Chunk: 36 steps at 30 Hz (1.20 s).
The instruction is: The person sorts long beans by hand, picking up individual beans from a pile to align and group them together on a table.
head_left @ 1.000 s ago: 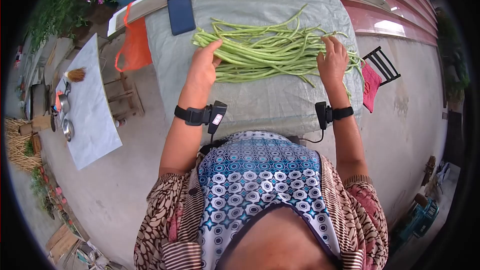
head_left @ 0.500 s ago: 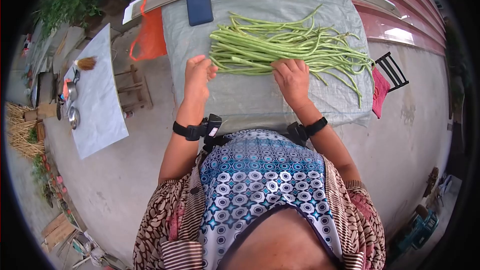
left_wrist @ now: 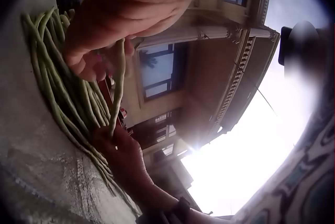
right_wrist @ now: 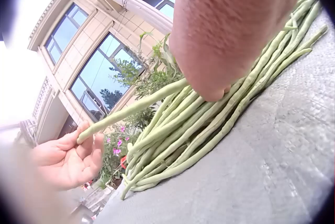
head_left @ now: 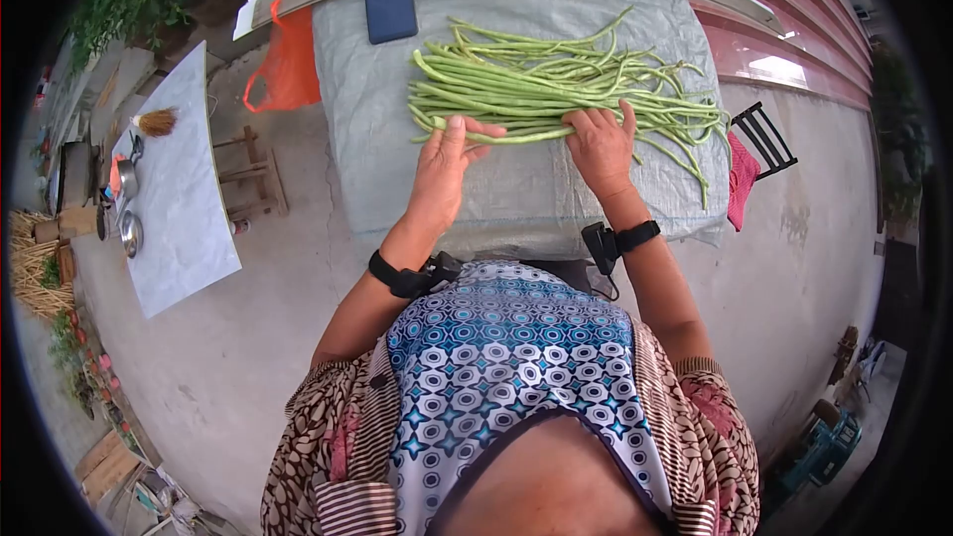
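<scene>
A spread bundle of long green beans (head_left: 536,84) lies across the grey-green sheet (head_left: 377,149) on the table. At its near left side the left hand (head_left: 444,174) pinches the end of one long bean (right_wrist: 131,110) between thumb and fingers, as the right wrist view also shows. Farther right, the right hand (head_left: 603,154) grips the same bean with curled fingers, close against the bundle. Between the hands that bean runs nearly straight, raised off the sheet at its left end. In the left wrist view the right hand (left_wrist: 125,158) shows beyond the bundle.
A dark phone (head_left: 390,2) lies at the back left of the sheet. An orange bag (head_left: 288,65) hangs at the table's left edge. A white side table (head_left: 184,208) stands left; a black rack (head_left: 764,141) and pink cloth (head_left: 741,179) are right.
The right hand has come left from the bundle's far right to its near middle. The left hand has left the bundle's left end, moved nearer the body, and taken a bean's end.
</scene>
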Each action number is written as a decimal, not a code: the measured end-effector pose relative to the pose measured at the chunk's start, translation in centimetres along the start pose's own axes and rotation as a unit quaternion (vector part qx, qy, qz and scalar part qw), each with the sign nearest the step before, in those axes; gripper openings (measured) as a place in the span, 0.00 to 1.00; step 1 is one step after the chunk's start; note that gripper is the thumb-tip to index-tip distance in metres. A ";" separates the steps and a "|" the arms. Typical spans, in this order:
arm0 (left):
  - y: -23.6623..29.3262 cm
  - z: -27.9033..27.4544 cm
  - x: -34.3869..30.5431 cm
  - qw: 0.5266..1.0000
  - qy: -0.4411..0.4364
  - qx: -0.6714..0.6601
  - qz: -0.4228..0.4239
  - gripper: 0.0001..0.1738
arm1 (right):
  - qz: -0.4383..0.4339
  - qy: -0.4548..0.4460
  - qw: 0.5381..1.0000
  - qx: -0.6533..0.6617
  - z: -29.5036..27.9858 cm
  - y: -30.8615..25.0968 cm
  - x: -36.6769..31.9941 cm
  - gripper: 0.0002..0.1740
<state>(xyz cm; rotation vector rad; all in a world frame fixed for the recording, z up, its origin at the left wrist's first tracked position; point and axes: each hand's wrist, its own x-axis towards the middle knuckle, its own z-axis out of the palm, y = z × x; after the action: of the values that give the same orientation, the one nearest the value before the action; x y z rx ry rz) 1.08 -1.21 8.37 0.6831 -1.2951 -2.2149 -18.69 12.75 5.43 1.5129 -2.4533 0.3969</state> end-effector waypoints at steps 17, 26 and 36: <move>1.6 -12.5 -0.6 0.883 0.218 -0.353 -0.218 0.14 | 0.192 0.145 0.970 0.017 -5.2 9.4 -1.2 0.09; -2.4 -7.9 -1.0 0.898 0.236 -0.269 -0.255 0.13 | 0.210 -0.171 0.941 -0.203 -12.2 11.7 -3.6 0.28; -3.5 -6.1 0.4 0.921 0.204 -0.236 -0.232 0.24 | -0.098 -0.063 0.984 0.136 -0.8 -5.9 0.3 0.21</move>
<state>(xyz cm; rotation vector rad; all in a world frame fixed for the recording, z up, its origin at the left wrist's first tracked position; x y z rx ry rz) 4.12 -3.92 2.59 1.2603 -0.3878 -2.4248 -13.47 10.23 6.93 1.9244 -2.3890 0.6362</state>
